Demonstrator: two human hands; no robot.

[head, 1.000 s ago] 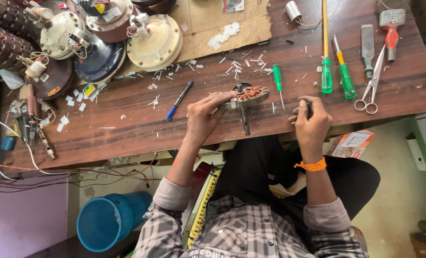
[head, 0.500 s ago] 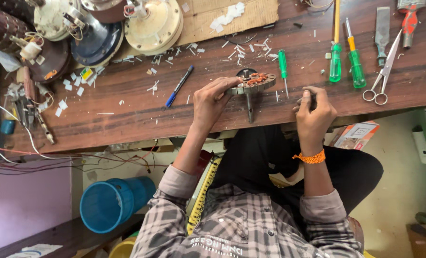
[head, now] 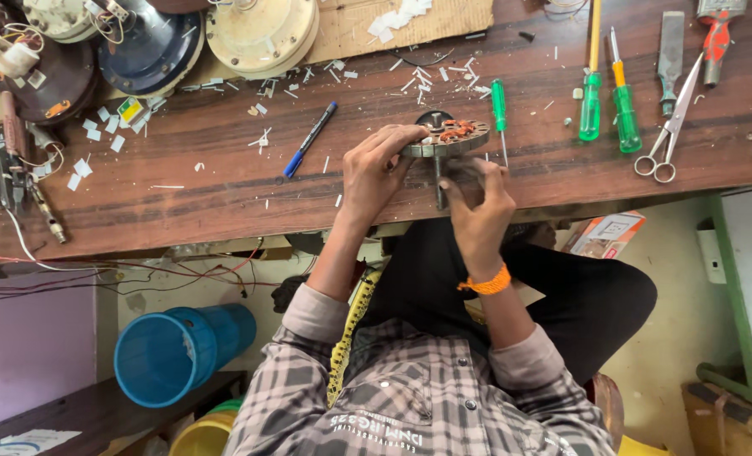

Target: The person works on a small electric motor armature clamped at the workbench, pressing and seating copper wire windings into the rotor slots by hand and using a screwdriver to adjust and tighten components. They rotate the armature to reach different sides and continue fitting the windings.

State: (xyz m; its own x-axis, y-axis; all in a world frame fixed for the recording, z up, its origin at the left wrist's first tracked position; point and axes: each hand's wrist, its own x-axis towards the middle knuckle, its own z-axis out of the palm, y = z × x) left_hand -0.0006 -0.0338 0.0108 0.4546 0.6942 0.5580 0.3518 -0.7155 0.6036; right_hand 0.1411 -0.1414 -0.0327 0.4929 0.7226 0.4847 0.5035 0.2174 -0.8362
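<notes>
Head view: the left hand [head: 380, 173] is gripping the rim of a round metal stator [head: 445, 139] with copper windings, holding it near the front edge of the wooden surface [head: 224, 181]. The right hand [head: 477, 198] is closing around a thin tool beneath it; what kind, I cannot tell. A blue marker [head: 309, 140] is lying just left of the hands, a small green screwdriver [head: 500, 114] just right. Two larger green screwdrivers [head: 608, 101] and scissors [head: 667, 127] are resting toward the right end. Fan motor housings [head: 199, 38] are crowding the far left corner, amid white paper scraps. A blue bucket [head: 173, 355] is standing on the floor below.
</notes>
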